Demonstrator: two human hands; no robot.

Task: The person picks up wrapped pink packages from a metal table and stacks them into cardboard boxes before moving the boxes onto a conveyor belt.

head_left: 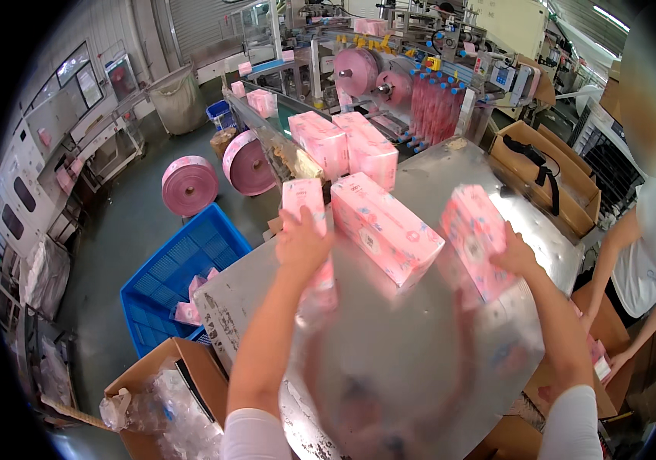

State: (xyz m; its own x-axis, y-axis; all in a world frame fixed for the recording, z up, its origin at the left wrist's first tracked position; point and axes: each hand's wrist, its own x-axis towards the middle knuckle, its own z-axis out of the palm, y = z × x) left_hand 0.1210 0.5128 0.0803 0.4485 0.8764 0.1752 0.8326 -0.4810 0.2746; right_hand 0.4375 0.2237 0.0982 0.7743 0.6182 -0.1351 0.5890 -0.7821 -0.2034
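My hands are apart, one on each side of the desk (374, 345). My left hand (303, 244) lies across the left pack (302, 195), fingers over its pink face; I cannot tell whether it is clamped on it. My right hand (513, 254) touches the right side of the right pack (473, 234), which sits tilted; its grip is partly hidden, so I cannot tell how firm it is, or whether that pack rests on the metal.

Between them, well apart from the right one, is the middle pack (385, 226), lying at a slant. Just beyond it, two far packs (319, 142) sit side by side near the belt (267, 132). Left of the desk are a blue bin (182, 244) and two pink rolls (190, 186) on the floor (125, 230). At right, a co-worker's hands (613, 368) reach into a carton (608, 326).
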